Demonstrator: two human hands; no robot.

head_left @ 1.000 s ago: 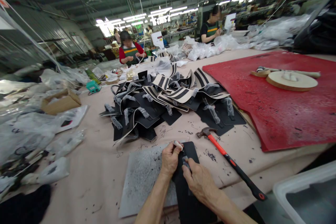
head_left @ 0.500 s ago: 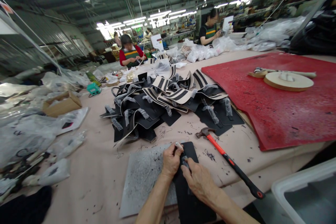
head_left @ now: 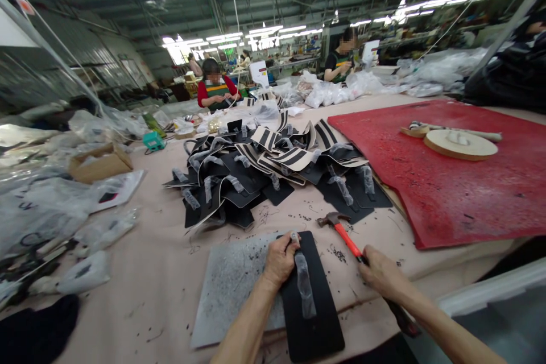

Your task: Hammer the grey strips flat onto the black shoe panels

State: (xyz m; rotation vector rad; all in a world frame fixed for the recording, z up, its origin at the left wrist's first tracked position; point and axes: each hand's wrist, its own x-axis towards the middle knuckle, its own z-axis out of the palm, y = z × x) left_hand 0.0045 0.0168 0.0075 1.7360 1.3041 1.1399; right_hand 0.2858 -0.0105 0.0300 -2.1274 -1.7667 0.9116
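Observation:
A black panel (head_left: 318, 330) with rounded corners lies partly over a grey speckled board (head_left: 230, 290). Along the panel runs a strap wrapped in clear plastic (head_left: 305, 290). My left hand (head_left: 279, 259) is closed at the panel's upper end, pinching a short, pale metal rod (head_left: 294, 236) upright by the strap's end; its lower part is hidden by the fingers. To the right, my right hand (head_left: 381, 274) is closed around the grip of a claw hammer (head_left: 347, 238) with a red and black handle. The hammer's head still appears to rest on the table.
A pile of black and striped panels (head_left: 256, 176) with wrapped straps lies beyond the board. At right is a red mat (head_left: 452, 182) with a tape roll (head_left: 460, 151). Plastic bags and a cardboard box (head_left: 100, 164) fill the left. Co-workers sit farther back.
My right hand has left the wrapped strap and moved right onto the hammer's handle. My left hand stays at the panel's upper end with the metal rod.

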